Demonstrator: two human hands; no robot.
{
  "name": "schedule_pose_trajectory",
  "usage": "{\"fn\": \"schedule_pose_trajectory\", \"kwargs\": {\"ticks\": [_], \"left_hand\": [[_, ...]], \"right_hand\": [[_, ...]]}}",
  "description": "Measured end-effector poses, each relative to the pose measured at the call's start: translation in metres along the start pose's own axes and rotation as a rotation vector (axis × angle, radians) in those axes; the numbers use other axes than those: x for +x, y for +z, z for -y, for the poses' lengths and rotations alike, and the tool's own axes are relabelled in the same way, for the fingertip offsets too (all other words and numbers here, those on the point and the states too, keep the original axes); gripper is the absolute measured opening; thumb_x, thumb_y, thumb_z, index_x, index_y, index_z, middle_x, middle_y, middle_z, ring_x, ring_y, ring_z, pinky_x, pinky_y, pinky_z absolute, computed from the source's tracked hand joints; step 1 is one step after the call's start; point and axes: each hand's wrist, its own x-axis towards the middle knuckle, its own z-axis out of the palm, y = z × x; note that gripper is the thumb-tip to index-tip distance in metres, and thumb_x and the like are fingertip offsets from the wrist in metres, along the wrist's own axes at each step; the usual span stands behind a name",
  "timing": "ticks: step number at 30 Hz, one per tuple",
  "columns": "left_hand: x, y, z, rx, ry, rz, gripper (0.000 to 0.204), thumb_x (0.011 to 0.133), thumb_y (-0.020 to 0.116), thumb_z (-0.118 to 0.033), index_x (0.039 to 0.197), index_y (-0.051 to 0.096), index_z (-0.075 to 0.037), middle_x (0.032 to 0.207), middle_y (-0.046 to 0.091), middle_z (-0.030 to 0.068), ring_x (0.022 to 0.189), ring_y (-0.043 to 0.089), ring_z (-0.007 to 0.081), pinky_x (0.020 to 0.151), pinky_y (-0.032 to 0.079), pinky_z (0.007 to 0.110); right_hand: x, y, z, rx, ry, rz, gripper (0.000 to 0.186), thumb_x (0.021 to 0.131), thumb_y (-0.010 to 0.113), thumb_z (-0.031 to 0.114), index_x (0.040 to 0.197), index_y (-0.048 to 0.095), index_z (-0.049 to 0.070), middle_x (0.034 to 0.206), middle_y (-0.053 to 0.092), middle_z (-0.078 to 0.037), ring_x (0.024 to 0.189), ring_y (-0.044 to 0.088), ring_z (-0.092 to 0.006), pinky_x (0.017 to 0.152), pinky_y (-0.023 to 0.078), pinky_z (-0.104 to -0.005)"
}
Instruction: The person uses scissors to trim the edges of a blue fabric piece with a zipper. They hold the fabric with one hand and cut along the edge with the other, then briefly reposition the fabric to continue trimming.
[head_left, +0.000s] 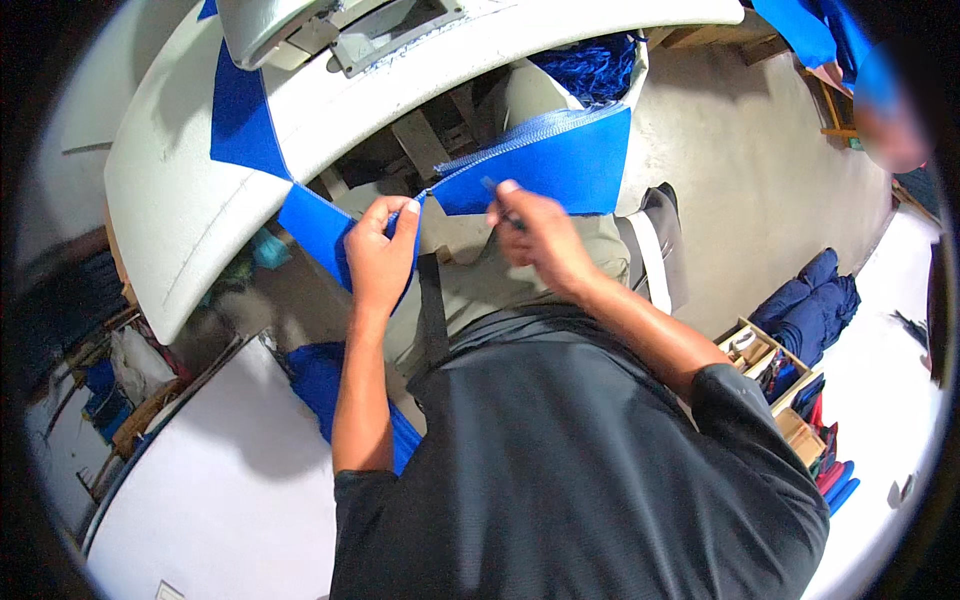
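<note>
L hand (380, 255) pinched shut on blue fabric (560, 165) edge, just below sewing table (180, 200) rim | R hand (535, 235) closed on small dark tool (500, 200), tip at fabric's zipper edge (520, 135) | fabric hangs off table to my lap; looks light, floppy, prob slippery | best hold: near seam, both sides, taut

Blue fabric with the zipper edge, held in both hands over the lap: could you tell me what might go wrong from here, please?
The right hand holds a small dark tool close to the left hand, which pinches the blue fabric; a slip might nick the fingers or the cloth. The fabric also trails across the white sewing table, so a tug could perhaps drag it off.
</note>
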Motion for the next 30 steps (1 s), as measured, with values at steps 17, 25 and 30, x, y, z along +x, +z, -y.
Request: {"fn": "schedule_pose_trajectory", "kwargs": {"ticks": [17,25,30], "left_hand": [[-0.005,0.001,-0.004,0.012,-0.016,0.065,0.01,0.096,0.065,-0.009,0.095,0.067,0.001,0.088,0.067,-0.001,0.081,0.058,0.0037,0.072,0.047,0.021],[-0.009,0.01,-0.021,-0.161,0.033,0.035,0.013,0.095,0.066,-0.011,0.09,0.068,0.001,0.078,0.066,-0.0023,0.074,0.054,0.0032,0.067,0.047,0.023],[-0.006,0.022,-0.036,-0.178,0.056,0.082,0.016,0.097,0.063,-0.013,0.091,0.067,0.002,0.077,0.063,-0.0022,0.074,0.053,0.0032,0.065,0.046,0.023]], "right_hand": [[0.044,0.036,-0.036,0.011,0.074,0.028,0.04,0.102,0.052,0.045,0.083,0.054,0.011,0.057,0.035,0.008,0.046,0.026,-0.0052,0.043,0.02,-0.0263],[0.012,0.041,-0.022,-0.205,-0.175,0.013,0.025,0.097,0.063,0.029,0.081,0.058,0.01,0.066,0.05,0.009,0.057,0.042,-0.0018,0.049,0.032,-0.0221],[0.016,0.04,-0.031,-0.203,-0.313,-0.071,0.021,0.094,0.067,0.018,0.078,0.057,0.01,0.07,0.051,0.009,0.065,0.042,-0.0009,0.054,0.035,-0.0226]]}}
